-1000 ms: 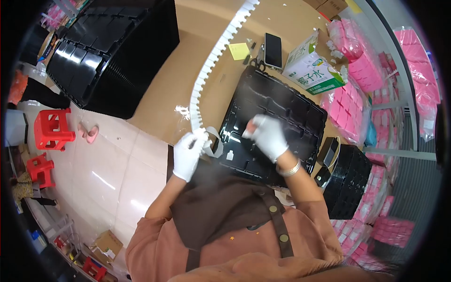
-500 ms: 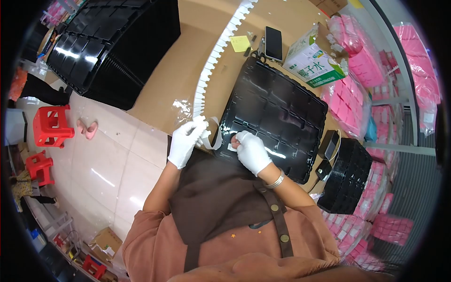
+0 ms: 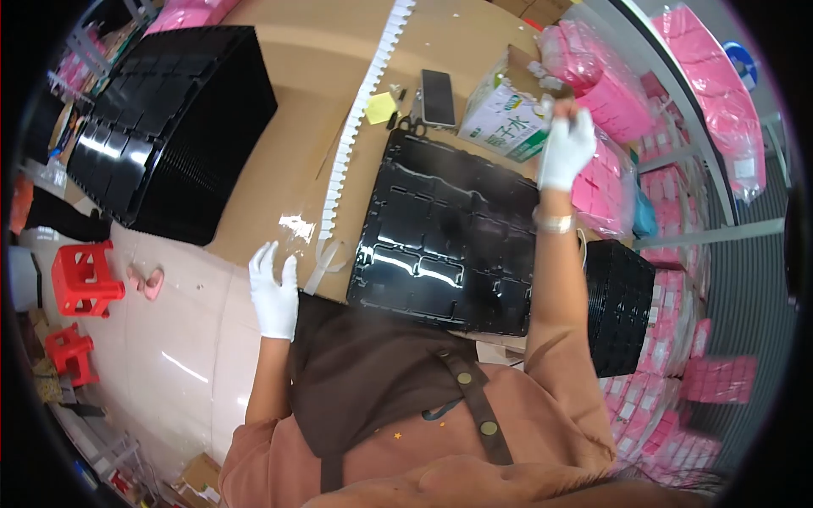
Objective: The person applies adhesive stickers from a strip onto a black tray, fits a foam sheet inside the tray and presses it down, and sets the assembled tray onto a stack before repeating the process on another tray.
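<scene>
My left hand (image 3: 273, 292), in a white glove, is at the table's front edge with thumb and fingers apart, holding nothing. Beside it, the loose end of a white notched strip (image 3: 327, 258) hangs over that edge. My right hand (image 3: 569, 152), gloved with bare fingertips showing, is raised at the open side of a coconut-water carton (image 3: 504, 118). Its fingers are pinched together; whatever is between them is blurred among pale scraps. A black plastic tray (image 3: 449, 229) lies in front of me between the two hands.
A tall stack of black trays (image 3: 178, 127) stands at the left, a smaller tray stack (image 3: 622, 305) at the right. Beyond the tray lie a phone (image 3: 438, 97), scissors (image 3: 412, 124) and yellow sticky notes (image 3: 381, 107). Pink bagged packs (image 3: 601, 182) line the right side.
My right hand has moved from the tray's near edge up to the carton. My left hand has let go of the strip, moved left and opened. The view has shifted.
</scene>
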### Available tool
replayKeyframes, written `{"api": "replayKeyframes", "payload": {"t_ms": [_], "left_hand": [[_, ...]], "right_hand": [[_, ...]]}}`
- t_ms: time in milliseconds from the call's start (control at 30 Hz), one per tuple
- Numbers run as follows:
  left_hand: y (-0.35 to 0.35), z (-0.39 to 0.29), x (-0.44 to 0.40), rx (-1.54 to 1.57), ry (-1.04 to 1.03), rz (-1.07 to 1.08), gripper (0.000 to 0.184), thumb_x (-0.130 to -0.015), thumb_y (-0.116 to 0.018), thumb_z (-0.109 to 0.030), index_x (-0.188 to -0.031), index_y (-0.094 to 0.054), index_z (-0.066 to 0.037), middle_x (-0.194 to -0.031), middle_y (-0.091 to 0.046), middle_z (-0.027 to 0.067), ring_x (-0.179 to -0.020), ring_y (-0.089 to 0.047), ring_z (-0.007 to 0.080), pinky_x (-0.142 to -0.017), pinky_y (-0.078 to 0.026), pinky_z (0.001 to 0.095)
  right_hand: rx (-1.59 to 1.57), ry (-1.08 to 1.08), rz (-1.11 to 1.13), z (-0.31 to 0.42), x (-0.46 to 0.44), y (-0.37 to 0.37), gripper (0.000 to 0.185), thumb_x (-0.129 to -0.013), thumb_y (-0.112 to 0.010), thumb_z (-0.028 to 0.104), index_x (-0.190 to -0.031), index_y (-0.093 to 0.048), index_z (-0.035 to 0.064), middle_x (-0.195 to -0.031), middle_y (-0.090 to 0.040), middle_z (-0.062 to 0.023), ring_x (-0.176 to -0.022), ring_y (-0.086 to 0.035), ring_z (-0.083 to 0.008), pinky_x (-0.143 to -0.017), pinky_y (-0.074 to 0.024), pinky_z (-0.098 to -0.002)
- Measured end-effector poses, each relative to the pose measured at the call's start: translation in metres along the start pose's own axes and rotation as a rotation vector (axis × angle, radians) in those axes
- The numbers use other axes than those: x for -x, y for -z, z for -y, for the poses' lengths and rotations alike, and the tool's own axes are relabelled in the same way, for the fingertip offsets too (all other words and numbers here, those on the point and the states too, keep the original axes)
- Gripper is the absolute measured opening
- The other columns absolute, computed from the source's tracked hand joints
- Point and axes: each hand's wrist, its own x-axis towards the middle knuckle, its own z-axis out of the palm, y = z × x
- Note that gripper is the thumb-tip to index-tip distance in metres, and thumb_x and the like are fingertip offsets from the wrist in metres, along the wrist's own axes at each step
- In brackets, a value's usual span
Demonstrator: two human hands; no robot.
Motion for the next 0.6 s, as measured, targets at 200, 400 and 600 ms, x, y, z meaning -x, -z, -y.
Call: {"api": "replayKeyframes", "payload": {"t_ms": [200,400,600], "left_hand": [[-0.003,-0.019,-0.002,0.121,0.066,0.017,0.036,-0.093,-0.063,-0.016,-0.123,-0.058,0.001,-0.127,-0.054,0.0182,-0.121,-0.052,0.0333,-0.103,-0.042,0.0402],[0.001,0.003,-0.001,0.291,0.24,-0.032,0.025,-0.097,-0.059,-0.012,-0.117,-0.064,0.001,-0.12,-0.06,0.0124,-0.112,-0.058,0.0222,-0.097,-0.046,0.0341],[-0.004,-0.016,-0.011,0.314,0.201,-0.018,0.021,-0.097,-0.058,-0.008,-0.115,-0.066,0.001,-0.117,-0.063,0.011,-0.109,-0.059,0.0197,-0.094,-0.047,0.0317]], "right_hand": [[0.445,0.049,0.467,-0.092,-0.102,-0.001,0.019,-0.082,-0.069,0.016,-0.095,-0.073,0.0027,-0.095,-0.07,-0.0202,-0.088,-0.069,-0.0317,-0.081,-0.0523,-0.0343],[0.77,-0.056,0.164,-0.192,-0.092,0.084,0.02,-0.082,-0.063,0.021,-0.089,-0.073,0.0055,-0.085,-0.068,-0.0214,-0.084,-0.067,-0.0378,-0.079,-0.0534,-0.0416],[0.978,-0.415,0.396,-0.256,-0.01,0.109,0.029,-0.082,-0.061,0.02,-0.108,-0.073,0.0135,-0.106,-0.07,-0.0168,-0.098,-0.067,-0.0352,-0.089,-0.0516,-0.0421]]}}
